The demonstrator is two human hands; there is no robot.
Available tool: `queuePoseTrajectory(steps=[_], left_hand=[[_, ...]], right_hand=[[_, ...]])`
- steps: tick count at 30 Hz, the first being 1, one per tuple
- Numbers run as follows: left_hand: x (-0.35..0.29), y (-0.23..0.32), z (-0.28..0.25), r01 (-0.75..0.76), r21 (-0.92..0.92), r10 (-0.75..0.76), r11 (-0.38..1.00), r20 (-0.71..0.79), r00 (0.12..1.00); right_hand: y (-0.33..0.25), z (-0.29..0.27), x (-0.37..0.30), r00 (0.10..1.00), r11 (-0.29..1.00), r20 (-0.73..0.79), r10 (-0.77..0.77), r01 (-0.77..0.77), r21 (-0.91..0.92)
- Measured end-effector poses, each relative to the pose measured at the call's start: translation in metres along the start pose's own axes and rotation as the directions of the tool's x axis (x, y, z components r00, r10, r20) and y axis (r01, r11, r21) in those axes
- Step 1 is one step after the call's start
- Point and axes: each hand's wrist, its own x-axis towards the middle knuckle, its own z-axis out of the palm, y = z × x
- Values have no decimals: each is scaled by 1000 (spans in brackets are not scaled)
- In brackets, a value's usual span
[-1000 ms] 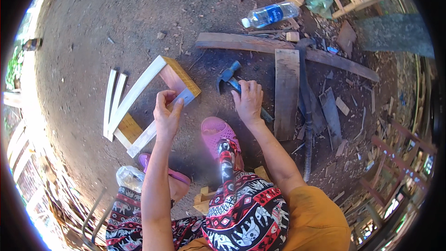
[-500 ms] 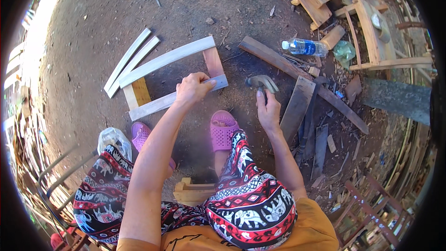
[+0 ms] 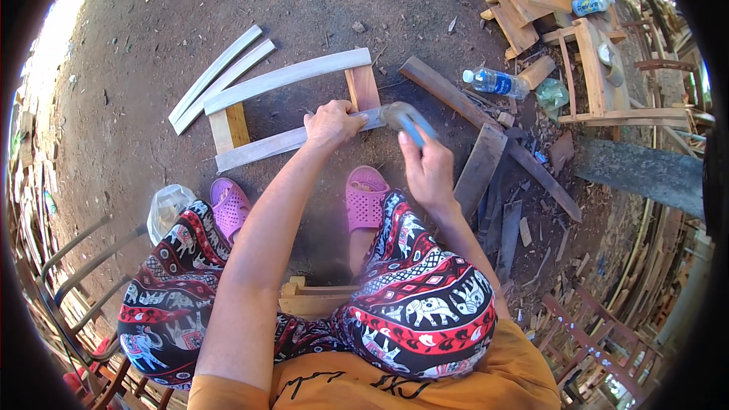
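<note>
A small wooden frame lies on the ground in front of me, made of two long pale slats joined by short crosspieces. My left hand is closed over the near slat, close to its right end. Whether a nail is between those fingertips I cannot make out. In my right hand is a hammer, slightly blurred. Its head is at the right end of the near slat, just beside my left fingertips.
Two loose pale slats lie left of the frame. Dark boards and a plastic bottle are on the right. Farther right stand a wood pile and a light wooden frame. My pink sandals are just below the workpiece.
My right hand has brought the hammer left, from beside the frame to the near slat's right end. My left hand stays on that slat. The whole view has shifted slightly.
</note>
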Motion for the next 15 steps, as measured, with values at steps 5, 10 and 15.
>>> queuePoseTrajectory(steps=[5,10,15], left_hand=[[0,-4,2,-17,19,17,1000,-20,1000],[0,-4,-2,-26,17,26,1000,-22,999],[7,-4,5,-63,-2,63,998,-75,995]], right_hand=[[-4,-5,10,993,993,14,119,-118,-15],[-27,-6,2,993,995,-84,-86,90,44],[6,3,11,997,992,-31,68,-71,-101]])
